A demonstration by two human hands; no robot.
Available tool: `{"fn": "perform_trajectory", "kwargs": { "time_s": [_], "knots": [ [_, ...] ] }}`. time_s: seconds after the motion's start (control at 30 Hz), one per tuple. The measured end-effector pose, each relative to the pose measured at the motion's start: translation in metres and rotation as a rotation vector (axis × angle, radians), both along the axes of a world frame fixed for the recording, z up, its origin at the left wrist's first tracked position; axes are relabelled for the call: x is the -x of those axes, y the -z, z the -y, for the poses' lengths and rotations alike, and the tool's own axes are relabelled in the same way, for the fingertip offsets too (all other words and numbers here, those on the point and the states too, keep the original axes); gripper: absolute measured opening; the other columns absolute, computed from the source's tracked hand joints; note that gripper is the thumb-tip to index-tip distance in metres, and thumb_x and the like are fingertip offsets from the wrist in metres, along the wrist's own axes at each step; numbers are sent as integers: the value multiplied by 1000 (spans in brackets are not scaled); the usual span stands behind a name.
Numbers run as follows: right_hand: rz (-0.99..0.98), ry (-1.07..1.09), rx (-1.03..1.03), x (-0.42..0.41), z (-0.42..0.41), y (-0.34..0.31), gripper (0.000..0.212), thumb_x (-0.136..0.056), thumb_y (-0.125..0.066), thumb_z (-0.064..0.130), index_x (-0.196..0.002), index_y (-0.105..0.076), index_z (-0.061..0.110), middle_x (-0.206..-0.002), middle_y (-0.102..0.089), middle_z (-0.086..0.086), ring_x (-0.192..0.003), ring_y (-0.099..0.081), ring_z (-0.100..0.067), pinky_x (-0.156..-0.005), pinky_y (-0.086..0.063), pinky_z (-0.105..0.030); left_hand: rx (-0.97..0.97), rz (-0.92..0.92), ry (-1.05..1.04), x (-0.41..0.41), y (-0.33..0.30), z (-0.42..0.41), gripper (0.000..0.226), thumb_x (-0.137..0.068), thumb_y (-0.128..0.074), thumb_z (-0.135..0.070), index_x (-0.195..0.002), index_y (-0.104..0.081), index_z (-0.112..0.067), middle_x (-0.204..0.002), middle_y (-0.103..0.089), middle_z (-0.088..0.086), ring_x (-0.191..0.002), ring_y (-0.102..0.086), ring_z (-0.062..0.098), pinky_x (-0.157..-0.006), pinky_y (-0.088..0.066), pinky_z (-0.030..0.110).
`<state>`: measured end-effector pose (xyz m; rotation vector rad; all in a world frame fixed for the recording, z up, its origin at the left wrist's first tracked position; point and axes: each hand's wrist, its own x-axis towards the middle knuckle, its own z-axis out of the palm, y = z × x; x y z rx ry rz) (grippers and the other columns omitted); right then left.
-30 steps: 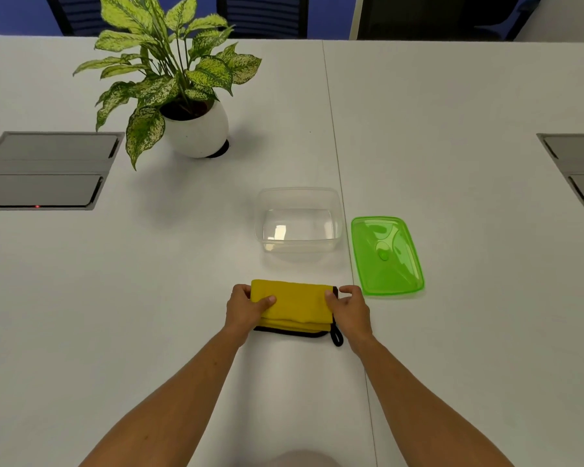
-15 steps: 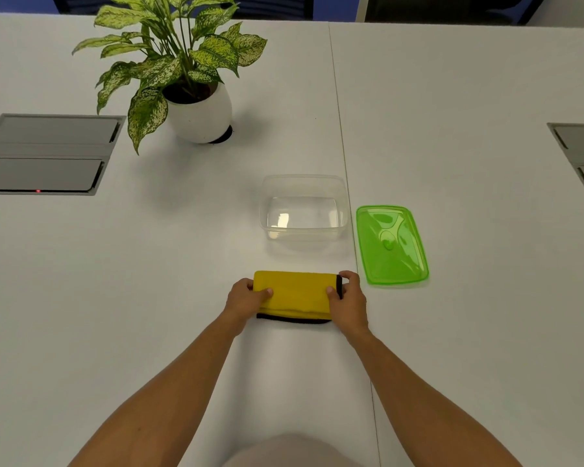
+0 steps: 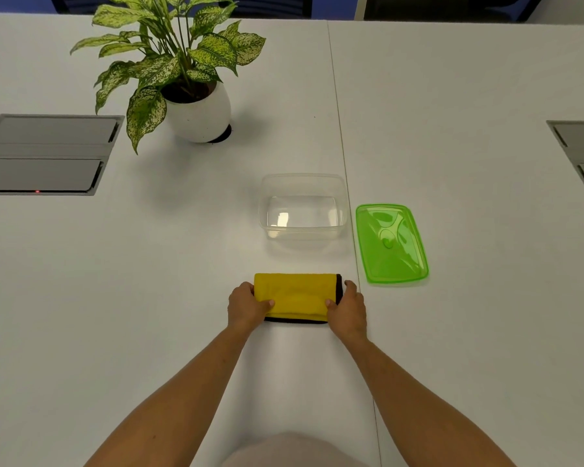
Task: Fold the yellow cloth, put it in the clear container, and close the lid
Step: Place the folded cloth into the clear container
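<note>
Yellow cloth [image 3: 297, 296], folded into a compact rectangle with black trim showing, lies on the white table [image 3: 149, 281] just in front of the person. Left hand [image 3: 246, 306] pinches its left end, thumb on top, fingers tucked under; right hand [image 3: 348, 310] clamps the right end the same way, likely to keep the fold from springing open for the lift. Far left: grey cable hatch [image 3: 44, 155]; potted plant [image 3: 186, 75] further back, well clear. Clear container [image 3: 302, 205] sits open and empty just beyond the cloth, path unobstructed. Green lid [image 3: 391, 242] lies flat just beside the container's right side, out of the way. Another hatch [image 3: 580, 156] at the far right.
</note>
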<state>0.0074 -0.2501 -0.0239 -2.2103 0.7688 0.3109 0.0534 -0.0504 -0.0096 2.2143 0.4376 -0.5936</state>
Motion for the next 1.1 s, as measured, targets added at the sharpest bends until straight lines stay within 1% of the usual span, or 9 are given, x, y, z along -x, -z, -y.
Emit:
{"fn": "perform_trajectory", "kwargs": {
  "time_s": [0.2,0.3,0.4,0.5,0.63,0.7,0.77,0.97,1.1],
  "knots": [
    [-69,184,-219,-9,10,-2,69,-81,-73,16,-138,-36,6,-130,-52,-19,-112,-55,-33,-86,-50,-37,30,-30,-59,-4,1,6,59,-77,-79,-15,-122,-42,-5,-121,-55,19,-104,-57,32,-86,-54,44],
    [-103,279,-384,-12,15,-3,56,-77,-75,9,-125,-47,6,-121,-57,-16,-95,-57,-25,-69,-52,-30,123,-98,-112,-6,5,1,65,-76,-80,-15,-126,-39,-7,-125,-52,17,-101,-52,27,-80,-52,38],
    [-122,315,-470,-14,17,-3,44,-76,-72,3,-116,-53,6,-111,-61,-14,-92,-60,-26,-73,-54,-35,202,-179,-158,-11,7,-7,73,-75,-82,-14,-134,-39,-5,-130,-50,16,-112,-52,30,-89,-50,38],
    [-73,283,-469,-13,13,-6,30,-77,-64,1,-102,-52,14,-102,-60,-9,-82,-57,-20,-59,-48,-29,264,-188,-102,-13,7,-10,63,-76,-79,-8,-131,-49,-3,-127,-58,16,-114,-57,34,-95,-51,45],
    [93,238,-506,-7,15,-8,32,-75,-64,0,-89,-52,25,-93,-61,0,-81,-58,-14,-63,-45,-26,320,-73,-30,-10,2,-14,48,-70,-78,-4,-111,-58,-18,-108,-66,6,-100,-63,27,-78,-56,39],
    [132,224,-586,-6,20,-10,34,-75,-65,-4,-89,-53,25,-90,-63,0,-83,-60,-18,-69,-49,-30,383,-45,-28,-10,-5,-15,43,-65,-78,-8,-99,-58,-25,-99,-67,1,-94,-64,25,-69,-53,31],
    [157,200,-631,-8,26,-13,33,-76,-67,-6,-90,-54,21,-92,-65,-3,-85,-62,-21,-76,-53,-37,445,-34,-37,-12,-10,-15,45,-60,-75,-14,-99,-58,-30,-101,-67,0,-95,-65,24,-67,-52,28],
    [340,266,-767,-40,38,-36,30,-79,-68,-4,-83,-49,19,-80,-58,-3,-73,-55,-18,-64,-47,-30,567,-16,-66,-41,-25,-7,50,-84,-72,-14,-126,-46,-21,-126,-57,8,-112,-58,28,-89,-54,40],
    [433,294,-748,-73,44,-58,35,-83,-70,5,-104,-48,23,-96,-61,-7,-81,-62,-19,-61,-53,-29,668,44,-95,-74,-44,3,53,-84,-73,-21,-129,-46,-19,-130,-58,13,-111,-62,27,-91,-56,43]
  ]
}}
